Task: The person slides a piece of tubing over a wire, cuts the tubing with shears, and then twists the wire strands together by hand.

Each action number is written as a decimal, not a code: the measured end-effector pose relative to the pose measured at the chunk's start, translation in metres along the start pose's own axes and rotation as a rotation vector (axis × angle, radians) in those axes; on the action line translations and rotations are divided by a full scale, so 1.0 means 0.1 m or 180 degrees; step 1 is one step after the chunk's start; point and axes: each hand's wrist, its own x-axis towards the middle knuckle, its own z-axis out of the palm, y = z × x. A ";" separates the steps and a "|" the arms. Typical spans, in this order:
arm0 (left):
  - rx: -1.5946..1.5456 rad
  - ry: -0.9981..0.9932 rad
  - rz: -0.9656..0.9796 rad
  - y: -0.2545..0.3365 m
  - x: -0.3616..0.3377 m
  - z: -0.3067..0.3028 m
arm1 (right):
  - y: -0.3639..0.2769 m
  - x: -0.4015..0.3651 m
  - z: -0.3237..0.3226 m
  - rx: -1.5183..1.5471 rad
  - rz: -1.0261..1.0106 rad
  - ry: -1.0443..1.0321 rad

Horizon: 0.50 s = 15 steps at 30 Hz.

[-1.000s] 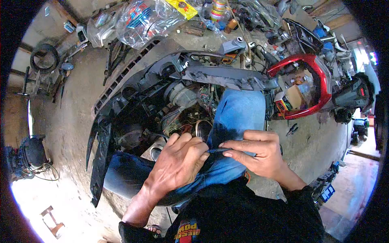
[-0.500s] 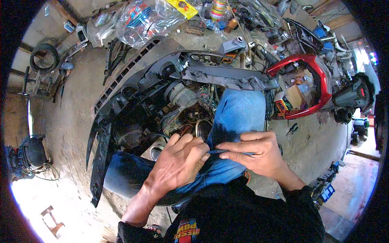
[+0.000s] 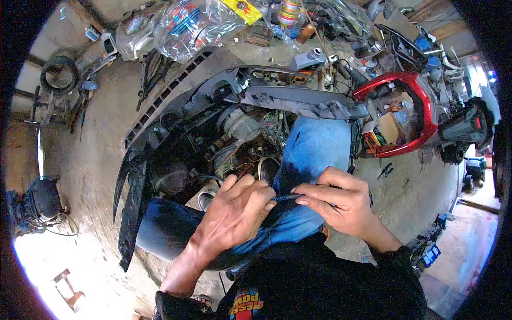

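Observation:
My left hand (image 3: 233, 207) is closed with its thumb and bent forefinger round one end of a thin, dark, cable-like piece (image 3: 287, 197). The piece has a bluish, ribbed-looking section beside the left thumb. From the other side, my right hand (image 3: 341, 201) pinches the same piece between thumb and fingertips. A short stretch shows between the hands; the rest is hidden by the fingers. Both hands are above my jeans (image 3: 314, 146), in front of a large black plastic body panel (image 3: 186, 109).
Under the panel are a round grey metal housing (image 3: 240, 124) and loose wires. To the right lie a red curved frame (image 3: 429, 114), an open cardboard box (image 3: 389, 128) and pliers (image 3: 385, 170). Clear plastic bags (image 3: 197, 29) and a grey bottle (image 3: 309, 58) are at the back.
My right hand has shifted slightly right and its fingertips have slid away from the left hand, so more of the dark piece shows. My left hand has hardly moved.

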 end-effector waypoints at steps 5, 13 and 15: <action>0.0026 0.0041 0.0055 0.00 0.00 0.00 | -0.02 0.03 0.01 -0.0134 -0.0014 0.0047; -0.0017 0.0056 0.0045 -0.01 -0.01 0.02 | 0.00 0.02 0.03 -0.0210 0.0041 -0.0030; -0.0002 0.0013 0.0050 -0.02 -0.01 0.02 | -0.01 0.02 0.04 -0.0179 0.0083 -0.0035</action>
